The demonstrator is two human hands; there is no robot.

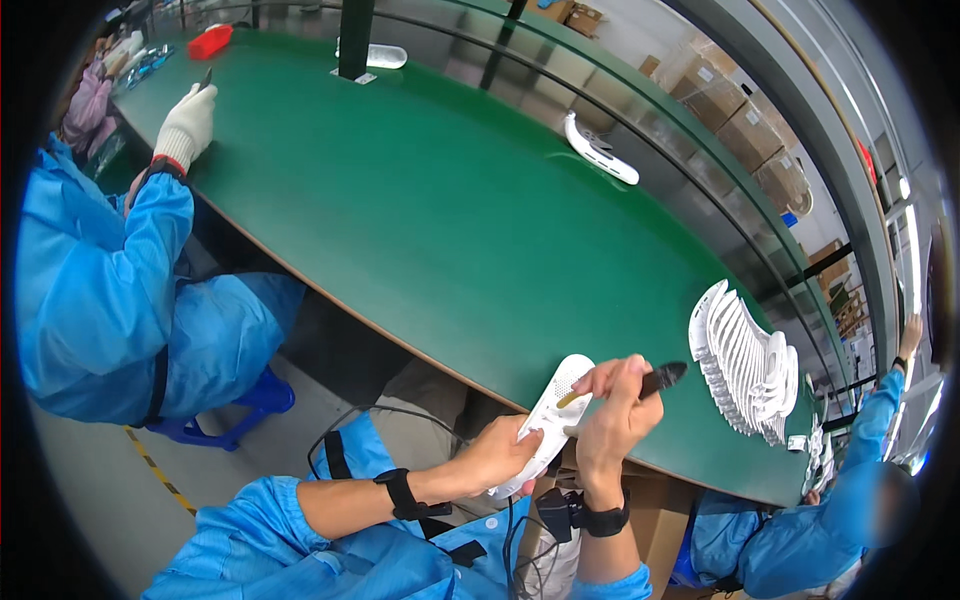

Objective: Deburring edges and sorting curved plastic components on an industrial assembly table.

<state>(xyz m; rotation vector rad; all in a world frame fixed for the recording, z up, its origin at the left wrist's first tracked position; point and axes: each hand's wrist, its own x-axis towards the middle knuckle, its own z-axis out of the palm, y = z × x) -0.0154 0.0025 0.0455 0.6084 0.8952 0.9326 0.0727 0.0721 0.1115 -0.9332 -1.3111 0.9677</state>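
My left hand [503, 452] grips a long white plastic part [563, 384] with a rounded, perforated end, held over the table's near edge. Closed around a slim tool, my right hand [618, 415] is directly beside that part. The tool's wide dark end [664, 377] sticks out past my fingers, away from the part. Its yellowish tip [568, 398] points toward the perforated surface; whether it touches cannot be made out. My fingers hide the middle of the tool.
A row of nested white curved parts [745, 360] stands at the right of the green table [400, 200]. Another white part [600, 152] lies by the far rail. At left sits a co-worker with a gloved hand [188, 122]; another person [800, 530] is at right. A red container [210, 41] lies far left.
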